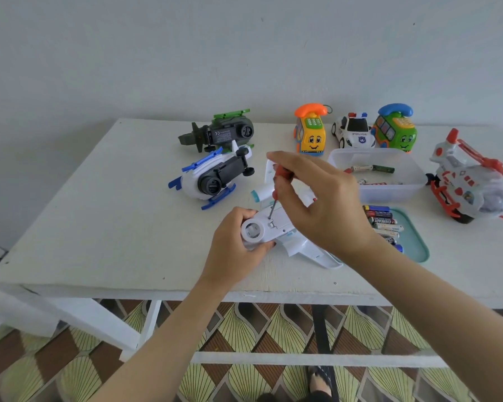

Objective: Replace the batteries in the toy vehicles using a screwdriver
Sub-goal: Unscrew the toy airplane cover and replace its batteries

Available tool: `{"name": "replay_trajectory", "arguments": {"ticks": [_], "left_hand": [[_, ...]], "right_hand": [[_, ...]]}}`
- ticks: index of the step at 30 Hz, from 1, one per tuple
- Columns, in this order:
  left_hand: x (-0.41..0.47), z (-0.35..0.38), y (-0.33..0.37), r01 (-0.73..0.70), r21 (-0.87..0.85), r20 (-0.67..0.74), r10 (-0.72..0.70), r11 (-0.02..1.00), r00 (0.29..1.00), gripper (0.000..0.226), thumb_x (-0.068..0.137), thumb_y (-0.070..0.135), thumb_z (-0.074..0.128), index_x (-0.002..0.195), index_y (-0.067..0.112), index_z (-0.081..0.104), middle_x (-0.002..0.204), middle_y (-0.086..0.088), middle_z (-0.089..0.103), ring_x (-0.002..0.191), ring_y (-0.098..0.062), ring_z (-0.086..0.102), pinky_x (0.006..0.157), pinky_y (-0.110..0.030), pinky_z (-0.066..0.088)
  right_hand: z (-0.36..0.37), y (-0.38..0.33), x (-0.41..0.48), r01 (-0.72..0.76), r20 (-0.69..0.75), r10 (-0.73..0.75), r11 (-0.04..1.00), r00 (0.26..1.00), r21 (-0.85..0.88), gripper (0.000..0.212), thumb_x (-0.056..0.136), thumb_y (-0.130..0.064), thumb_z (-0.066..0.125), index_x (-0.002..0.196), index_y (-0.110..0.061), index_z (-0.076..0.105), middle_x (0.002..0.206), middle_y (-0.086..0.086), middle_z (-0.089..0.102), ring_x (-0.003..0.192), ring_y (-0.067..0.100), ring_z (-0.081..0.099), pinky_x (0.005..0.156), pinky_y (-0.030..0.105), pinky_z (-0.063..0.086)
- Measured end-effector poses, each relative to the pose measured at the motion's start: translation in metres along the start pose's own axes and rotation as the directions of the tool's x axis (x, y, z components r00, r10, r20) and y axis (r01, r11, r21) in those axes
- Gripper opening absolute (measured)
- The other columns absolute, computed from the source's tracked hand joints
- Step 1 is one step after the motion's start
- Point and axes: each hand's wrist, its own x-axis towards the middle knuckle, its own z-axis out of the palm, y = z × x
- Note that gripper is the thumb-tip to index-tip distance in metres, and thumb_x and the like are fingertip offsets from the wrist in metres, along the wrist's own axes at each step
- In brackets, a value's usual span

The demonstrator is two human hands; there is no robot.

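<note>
**Turning a screw on the toy plane's underside**

Right grip (317, 204): fingertips pinched round the red handle of the screwdriver (274, 194), other fingers loosely curled. The shaft runs almost straight down, with its tip on a screw in the belly of the toy plane (279, 224). Left grip (235, 245): fingers wrapped round the plane's round end, holding it down. The plane lies upside down on the surface (99, 227), near the front edge, with one wing sticking out toward the camera under the right forearm. Can't tell whether the screw is going in or coming out.

Handling, as a guess: hollow white plastic, so light, stiff and smooth. It will probably skate or spin under driver torque unless it is pinned. Take it by the thick body or the round end, as now. The wing and small engine pods look thin and could snap. The screw is tiny, so the head could strip or the tip slip out; keep the driver upright and press lightly.

Just right of the plane, batteries (385, 224) lie in a row on a teal tray (418, 248). Behind the tray, a clear tub (389, 192) holds a few loose cells. Two helicopters lie on their sides at back left, one blue and white (212, 181), one green (221, 132). A yellow phone car (310, 132), a police car (353, 132) and a green phone bus (395, 129) stand along the back. A red and white helicopter (468, 181) sits far right.
</note>
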Motion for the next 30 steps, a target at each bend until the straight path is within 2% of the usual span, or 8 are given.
{"name": "replay_trajectory", "arguments": {"ticks": [3, 6, 11, 17, 20, 24, 28, 30], "left_hand": [[0.000, -0.001, -0.001, -0.007, 0.001, 0.007, 0.007, 1.000, 1.000, 0.050, 0.066, 0.011, 0.088, 0.102, 0.006, 0.053, 0.094, 0.017, 0.054, 0.093, 0.009, 0.055, 0.072, -0.002, 0.042], [-0.002, 0.000, -0.002, -0.025, 0.018, 0.004, 0.025, 1.000, 1.000, 0.050, 0.067, 0.012, 0.087, 0.103, 0.006, 0.052, 0.097, 0.010, 0.055, 0.090, -0.004, 0.056, 0.073, -0.003, 0.042], [-0.003, 0.001, -0.004, -0.057, 0.033, -0.010, 0.058, 0.998, 0.998, 0.052, 0.070, 0.011, 0.085, 0.108, 0.007, 0.050, 0.103, -0.003, 0.055, 0.096, -0.016, 0.056, 0.075, -0.010, 0.046], [-0.005, -0.002, -0.002, -0.048, -0.012, -0.069, 0.047, 0.999, 0.996, 0.051, 0.067, 0.008, 0.085, 0.103, 0.011, 0.049, 0.098, 0.000, 0.056, 0.090, -0.011, 0.053, 0.074, -0.013, 0.047], [-0.005, -0.003, -0.001, -0.040, -0.024, -0.081, 0.038, 0.999, 0.996, 0.050, 0.066, 0.006, 0.085, 0.102, 0.012, 0.050, 0.096, -0.002, 0.057, 0.089, -0.010, 0.054, 0.073, -0.012, 0.046], [-0.004, -0.004, 0.002, 0.005, -0.060, -0.111, -0.011, 0.998, 0.994, 0.048, 0.066, 0.005, 0.086, 0.100, 0.008, 0.051, 0.095, 0.006, 0.056, 0.091, 0.001, 0.054, 0.070, -0.007, 0.045], [-0.001, -0.003, 0.000, 0.035, -0.064, -0.153, -0.044, 0.997, 0.987, 0.049, 0.066, 0.009, 0.087, 0.099, 0.005, 0.051, 0.094, 0.005, 0.055, 0.091, 0.002, 0.054, 0.071, -0.006, 0.045], [0.001, -0.003, 0.000, 0.045, -0.066, -0.156, -0.055, 0.997, 0.986, 0.049, 0.066, 0.009, 0.086, 0.099, 0.007, 0.050, 0.096, 0.001, 0.055, 0.092, 0.002, 0.053, 0.071, -0.006, 0.045]], "right_hand": [[0.000, -0.001, 0.002, 0.004, -0.015, -0.004, 1.000, 1.000, -0.014, 0.027, 0.085, -0.007, 0.068, 0.111, 0.000, 0.067, 0.092, 0.004, 0.064, 0.082, 0.009, 0.058, 0.079, 0.015, 0.047], [0.004, -0.002, 0.008, 0.001, -0.105, -0.003, 1.000, 0.994, -0.022, 0.026, 0.078, -0.014, 0.077, 0.100, -0.002, 0.073, 0.083, 0.012, 0.062, 0.076, 0.009, 0.054, 0.075, 0.010, 0.042], [0.011, -0.008, 0.014, -0.087, -0.158, 0.098, 0.993, 0.983, 0.077, 0.022, 0.081, -0.010, 0.074, 0.102, -0.002, 0.070, 0.082, 0.004, 0.069, 0.075, 0.014, 0.065, 0.077, 0.025, 0.052], [0.011, -0.008, 0.015, -0.101, -0.149, 0.119, 0.988, 0.982, 0.119, 0.018, 0.087, -0.003, 0.064, 0.103, -0.001, 0.071, 0.079, 0.003, 0.069, 0.073, 0.018, 0.066, 0.075, 0.034, 0.054], [0.011, -0.006, 0.014, -0.110, -0.156, 0.131, 0.984, 0.979, 0.137, 0.018, 0.088, -0.007, 0.063, 0.104, -0.004, 0.071, 0.088, 0.004, 0.065, 0.073, 0.022, 0.064, 0.072, 0.038, 0.054], [0.006, -0.006, 0.018, -0.131, -0.200, 0.152, 0.985, 0.968, 0.115, 0.022, 0.078, -0.016, 0.077, 0.098, -0.010, 0.073, 0.082, -0.018, 0.055, 0.081, 0.015, 0.058, 0.071, 0.029, 0.051], [0.005, -0.006, 0.021, -0.160, -0.217, 0.183, 0.980, 0.959, 0.122, 0.020, 0.078, -0.013, 0.076, 0.097, -0.006, 0.072, 0.076, -0.002, 0.067, 0.080, 0.005, 0.061, 0.076, 0.018, 0.051], [0.007, -0.005, 0.022, -0.195, -0.174, 0.223, 0.967, 0.959, 0.163, 0.021, 0.082, -0.008, 0.071, 0.102, -0.004, 0.068, 0.075, 0.002, 0.071, 0.080, 0.006, 0.066, 0.083, 0.023, 0.054]]}}
